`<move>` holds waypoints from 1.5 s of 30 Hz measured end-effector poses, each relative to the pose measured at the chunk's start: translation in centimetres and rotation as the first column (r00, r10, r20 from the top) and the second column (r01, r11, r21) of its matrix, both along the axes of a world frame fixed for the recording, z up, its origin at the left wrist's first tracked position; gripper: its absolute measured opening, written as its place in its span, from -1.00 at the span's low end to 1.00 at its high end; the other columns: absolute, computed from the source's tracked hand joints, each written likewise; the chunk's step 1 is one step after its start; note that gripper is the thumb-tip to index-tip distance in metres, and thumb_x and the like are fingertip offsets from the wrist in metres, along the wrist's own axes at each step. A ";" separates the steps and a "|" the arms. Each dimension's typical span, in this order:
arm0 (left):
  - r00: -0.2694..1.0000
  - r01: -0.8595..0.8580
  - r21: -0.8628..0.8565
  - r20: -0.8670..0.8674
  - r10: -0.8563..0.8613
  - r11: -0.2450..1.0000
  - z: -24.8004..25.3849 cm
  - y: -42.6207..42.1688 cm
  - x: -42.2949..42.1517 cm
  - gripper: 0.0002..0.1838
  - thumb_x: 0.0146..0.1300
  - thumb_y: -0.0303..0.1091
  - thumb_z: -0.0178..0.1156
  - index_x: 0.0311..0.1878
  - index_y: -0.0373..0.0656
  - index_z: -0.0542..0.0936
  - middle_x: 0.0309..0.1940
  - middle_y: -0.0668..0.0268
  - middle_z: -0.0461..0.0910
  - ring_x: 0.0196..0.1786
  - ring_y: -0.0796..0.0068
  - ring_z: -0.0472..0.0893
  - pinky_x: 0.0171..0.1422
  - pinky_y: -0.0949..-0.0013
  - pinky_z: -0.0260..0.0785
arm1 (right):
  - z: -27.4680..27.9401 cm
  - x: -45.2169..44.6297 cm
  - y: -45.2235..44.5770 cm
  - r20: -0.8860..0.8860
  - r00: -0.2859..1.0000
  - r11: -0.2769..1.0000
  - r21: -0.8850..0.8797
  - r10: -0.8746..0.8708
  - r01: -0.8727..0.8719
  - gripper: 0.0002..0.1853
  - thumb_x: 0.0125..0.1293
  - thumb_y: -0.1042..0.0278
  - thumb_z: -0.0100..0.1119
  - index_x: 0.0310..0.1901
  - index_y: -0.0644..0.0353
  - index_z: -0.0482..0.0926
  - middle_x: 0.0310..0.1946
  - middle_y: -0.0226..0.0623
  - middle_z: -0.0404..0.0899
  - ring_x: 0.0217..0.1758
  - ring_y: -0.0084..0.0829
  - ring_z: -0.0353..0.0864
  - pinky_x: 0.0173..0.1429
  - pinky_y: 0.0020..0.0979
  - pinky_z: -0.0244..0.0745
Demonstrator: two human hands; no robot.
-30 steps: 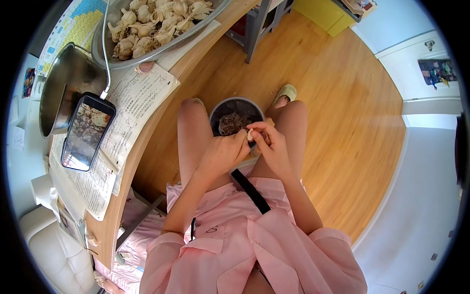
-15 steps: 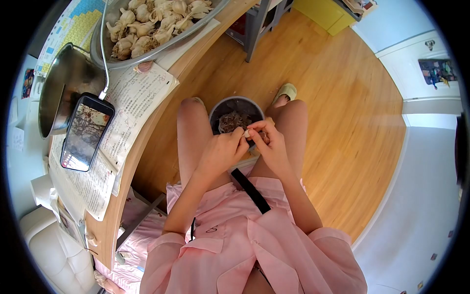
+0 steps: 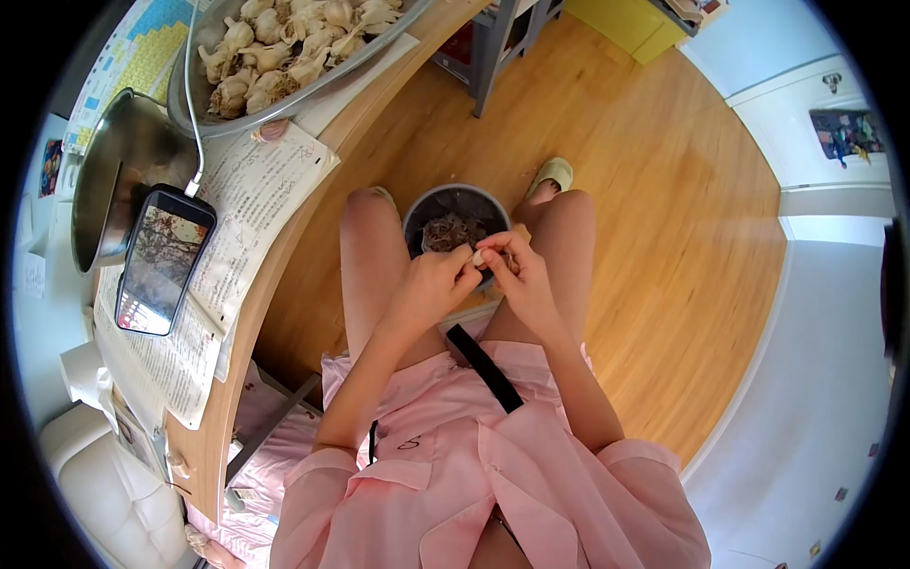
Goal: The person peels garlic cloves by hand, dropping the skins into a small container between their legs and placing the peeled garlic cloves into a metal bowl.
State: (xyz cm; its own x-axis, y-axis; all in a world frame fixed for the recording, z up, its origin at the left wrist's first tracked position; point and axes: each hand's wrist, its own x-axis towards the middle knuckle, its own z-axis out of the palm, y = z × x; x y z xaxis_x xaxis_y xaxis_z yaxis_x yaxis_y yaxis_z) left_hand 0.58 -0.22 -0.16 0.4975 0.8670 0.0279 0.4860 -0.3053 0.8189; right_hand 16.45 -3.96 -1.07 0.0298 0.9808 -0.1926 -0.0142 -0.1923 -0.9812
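Note:
Between my fingertips is a small pale garlic clove (image 3: 478, 257), pinched from both sides. My left hand (image 3: 439, 284) has its thumb and forefinger closed on the clove's left side. From the right, the fingers of my right hand (image 3: 519, 280) grip the same clove. Both hands are over the near rim of a grey bin (image 3: 413, 220) standing on the floor between my legs. Papery garlic skins (image 3: 453, 232) lie inside the bin, partly hidden by my hands.
On the desk to the left, a metal basin (image 3: 284, 106) holds several garlic bulbs (image 3: 275, 57). A single clove (image 3: 270, 131) lies beside it on printed papers (image 3: 261, 199). A steel pot (image 3: 123, 180) and a plugged-in phone (image 3: 166, 261) are nearby. A yellow box (image 3: 626, 28) stands farther back.
My hands stay closed on the clove, with only slight finger movement. The view has shifted a little, so the desk items appear slightly farther left.

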 end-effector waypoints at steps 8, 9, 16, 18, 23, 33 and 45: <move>0.997 -0.009 -0.025 0.083 0.011 1.000 -0.4 0.5 0.5 -0.87 0.12 -0.43 0.08 -0.42 -0.30 0.39 -0.60 0.01 0.47 -0.54 0.01 0.50 -0.45 0.19 0.29 | -1.1 0.1 0.1 -0.194 0.980 0.998 -0.059 -0.035 0.024 -0.84 0.39 0.33 0.05 -0.09 0.19 0.52 -0.44 -0.55 0.49 -0.56 -0.82 0.23 -0.54 -0.71 0.09; 0.997 -0.007 -0.029 0.082 0.009 1.000 -0.5 0.5 0.5 -0.87 0.12 -0.44 0.08 -0.42 -0.30 0.39 -0.59 0.01 0.47 -0.54 0.02 0.50 -0.45 0.20 0.29 | -1.0 0.1 0.1 -0.189 0.981 0.998 -0.058 -0.034 0.024 -0.82 0.39 0.33 0.06 -0.07 0.18 0.52 -0.45 -0.56 0.47 -0.58 -0.82 0.21 -0.54 -0.71 0.07; 1.000 -0.006 0.049 0.000 0.006 0.999 -1.0 0.4 0.4 -0.89 0.12 -0.43 0.10 -0.40 -0.26 0.41 -0.56 0.05 0.48 -0.51 0.04 0.51 -0.44 0.19 0.31 | -1.3 0.3 -0.1 -0.126 0.992 0.996 -0.087 0.016 -0.027 -0.72 0.37 0.30 0.09 0.07 0.15 0.51 -0.52 -0.62 0.33 -0.61 -0.82 0.12 -0.55 -0.69 0.00; 1.000 -0.005 0.076 -0.010 0.006 0.997 -0.6 0.4 0.5 -0.90 0.12 -0.42 0.11 -0.40 -0.24 0.42 -0.55 0.07 0.49 -0.51 0.04 0.52 -0.43 0.18 0.32 | -1.1 0.3 -0.1 -0.113 0.993 0.995 -0.085 0.033 -0.043 -0.71 0.37 0.31 0.09 0.08 0.15 0.51 -0.52 -0.63 0.32 -0.59 -0.82 0.12 -0.54 -0.69 0.00; 1.000 -0.009 0.091 -0.022 0.011 0.996 -0.3 0.4 0.6 -0.90 0.13 -0.42 0.10 -0.41 -0.23 0.42 -0.55 0.09 0.49 -0.49 0.05 0.52 -0.43 0.17 0.32 | -0.3 0.2 -0.1 -0.130 0.990 0.991 -0.109 0.064 -0.078 -0.71 0.38 0.32 0.07 0.10 0.17 0.49 -0.46 -0.63 0.34 -0.54 -0.82 0.14 -0.51 -0.69 0.05; 0.996 -0.093 0.026 0.004 0.093 0.995 -1.7 1.3 -0.2 -0.86 0.16 -0.39 0.11 -0.44 -0.23 0.44 -0.54 0.10 0.53 -0.47 0.09 0.56 -0.42 0.18 0.37 | -1.1 0.8 -0.4 -0.348 0.935 0.975 -0.181 0.062 -0.132 -0.69 0.44 0.32 -0.05 0.16 0.17 0.42 -0.36 -0.54 0.38 -0.61 -0.79 0.09 -0.52 -0.68 0.08; 0.962 -0.004 -0.038 -0.273 -0.007 0.999 -16.5 5.8 0.3 -0.79 0.14 -0.41 0.17 -0.17 -0.29 0.57 -0.23 0.02 0.58 -0.17 0.03 0.57 -0.12 0.13 0.41 | -0.6 2.0 -0.9 -0.898 0.440 0.961 -0.126 -0.004 -0.247 -0.76 0.45 0.18 -0.07 0.04 0.05 0.39 -0.30 -0.50 0.34 -0.66 -0.80 0.01 -0.54 -0.73 0.01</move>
State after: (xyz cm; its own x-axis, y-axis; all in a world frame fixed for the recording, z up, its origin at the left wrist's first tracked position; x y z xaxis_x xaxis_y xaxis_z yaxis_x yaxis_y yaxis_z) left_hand 0.86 5.59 -16.65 0.4828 0.8641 -0.1425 0.6925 -0.2772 0.6660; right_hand 18.43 -4.90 -1.68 -0.3957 0.8888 -0.2313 -0.8056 -0.4569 -0.3771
